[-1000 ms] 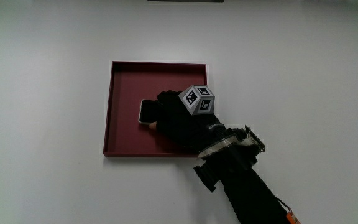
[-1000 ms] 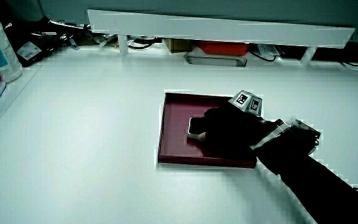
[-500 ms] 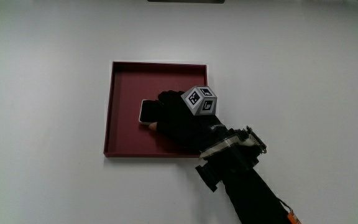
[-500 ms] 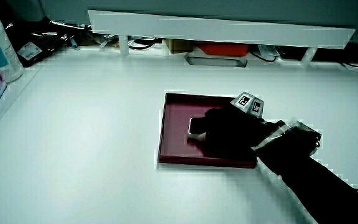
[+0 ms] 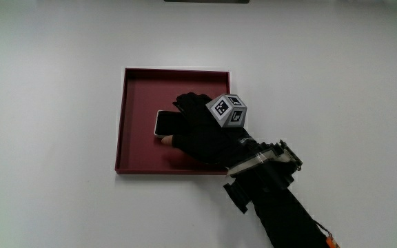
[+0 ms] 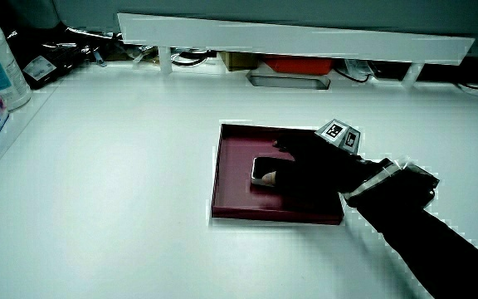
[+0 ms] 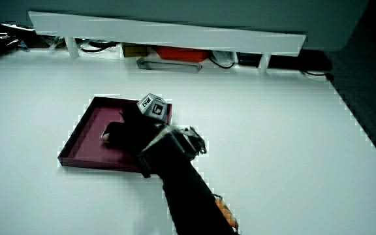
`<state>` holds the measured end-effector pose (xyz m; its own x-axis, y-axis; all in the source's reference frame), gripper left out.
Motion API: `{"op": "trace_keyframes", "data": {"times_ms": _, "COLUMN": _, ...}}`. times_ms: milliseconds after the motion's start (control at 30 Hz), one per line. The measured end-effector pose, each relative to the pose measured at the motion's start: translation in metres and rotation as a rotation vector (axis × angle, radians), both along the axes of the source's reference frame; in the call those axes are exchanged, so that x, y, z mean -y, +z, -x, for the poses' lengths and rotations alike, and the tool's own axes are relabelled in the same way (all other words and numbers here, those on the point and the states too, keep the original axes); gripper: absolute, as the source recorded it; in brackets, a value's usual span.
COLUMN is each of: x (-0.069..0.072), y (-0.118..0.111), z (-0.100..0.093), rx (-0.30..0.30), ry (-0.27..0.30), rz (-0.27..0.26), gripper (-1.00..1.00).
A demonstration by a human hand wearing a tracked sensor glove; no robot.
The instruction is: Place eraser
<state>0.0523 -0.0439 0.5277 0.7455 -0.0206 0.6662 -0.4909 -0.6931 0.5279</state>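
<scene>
**Inspector:** Main view first. What is recorded?

**Assessor:** One eraser (image 5: 163, 123) is seen lying flat in one dark red tray (image 5: 138, 93), which rests on the bench (image 5: 54, 103). The hand (image 5: 202, 131) is placed over the tray, its fingers (image 5: 185, 105) partly covering the eraser. Whether the eraser is gripped or already let go cannot be told here.

**Inspector:** And in a side view?

**Assessor:** The eraser (image 6: 265, 171) is seen on the tray floor (image 6: 235, 174), and the hand (image 6: 309, 166) is spread low over it; the fingers appear loosened, though contact cannot be ruled out.

**Inspector:** The remaining side view?

**Assessor:** One tray (image 7: 83, 138) and one hand (image 7: 136, 134) are confirmed; the eraser is hidden there.

**Inspector:** Recommendation for the step?

**Assessor:** It is judged that the fingers should be fully opened and the hand lifted straight up, so that the eraser is not dragged against the tray wall.
</scene>
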Motion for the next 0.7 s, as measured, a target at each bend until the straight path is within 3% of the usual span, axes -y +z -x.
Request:
{"op": "trace_keyframes", "data": {"times_ms": 133, "x": -0.004, "y": -0.016, "z": -0.007, "rx": 0.055, "ry": -0.013, "rz": -0.004, "gripper": -0.85}}
{"op": "trace_keyframes", "data": {"times_ms": 200, "x": -0.01, "y": -0.022, "z": -0.011, "rx": 0.074, "ry": -0.057, "rz": -0.002, "gripper": -0.91}}
{"op": "trace_keyframes", "data": {"times_ms": 233, "x": -0.013, "y": -0.039, "z": -0.011, "rx": 0.027, "ry": -0.05, "rz": 0.11, "gripper": -0.94}}
{"op": "trace_keyframes", "data": {"times_ms": 367, "x": -0.029, "y": -0.071, "z": -0.016, "rx": 0.04, "ry": -0.139, "rz": 0.037, "gripper": -1.0}}
{"op": "trace_keyframes", "data": {"times_ms": 567, "x": -0.055, "y": -0.11, "z": -0.025, "rx": 0.048, "ry": -0.239, "rz": 0.024, "gripper": -1.0}}
{"op": "trace_keyframes", "data": {"times_ms": 600, "x": -0.059, "y": -0.116, "z": -0.026, "rx": 0.03, "ry": -0.255, "rz": 0.044, "gripper": -1.0}}
{"op": "trace_keyframes", "data": {"times_ms": 700, "x": -0.07, "y": -0.133, "z": -0.027, "rx": 0.005, "ry": -0.326, "rz": -0.023, "gripper": -1.0}}
